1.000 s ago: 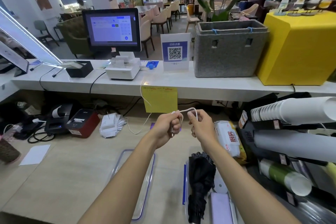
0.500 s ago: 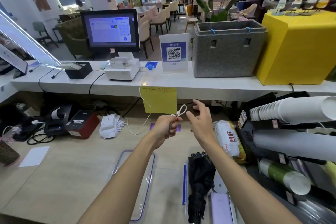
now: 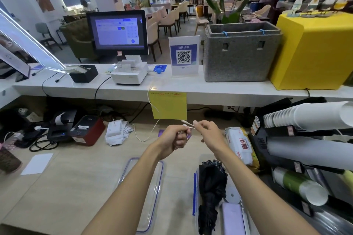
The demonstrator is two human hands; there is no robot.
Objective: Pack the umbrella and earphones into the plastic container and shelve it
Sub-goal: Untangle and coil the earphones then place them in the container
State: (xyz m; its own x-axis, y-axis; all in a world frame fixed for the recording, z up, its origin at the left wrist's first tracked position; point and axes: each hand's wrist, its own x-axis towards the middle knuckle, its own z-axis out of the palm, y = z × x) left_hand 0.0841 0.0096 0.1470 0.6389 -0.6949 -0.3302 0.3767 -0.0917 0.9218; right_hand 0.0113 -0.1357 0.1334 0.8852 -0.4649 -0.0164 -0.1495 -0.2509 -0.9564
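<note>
At frame centre, the left hand [image 3: 174,136] is fisted around the white wired earphones [image 3: 188,125], while the right hand [image 3: 207,132] pinches their cable end. At bottom right, the folded black umbrella [image 3: 211,192] lies in the clear plastic container [image 3: 195,192]; its lid [image 3: 159,187] lies just left.

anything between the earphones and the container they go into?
Nothing visible blocks the way. Both hands, left hand and right hand, hold the earphones above the counter; the open plastic container, umbrella already inside, sits just below.
</note>
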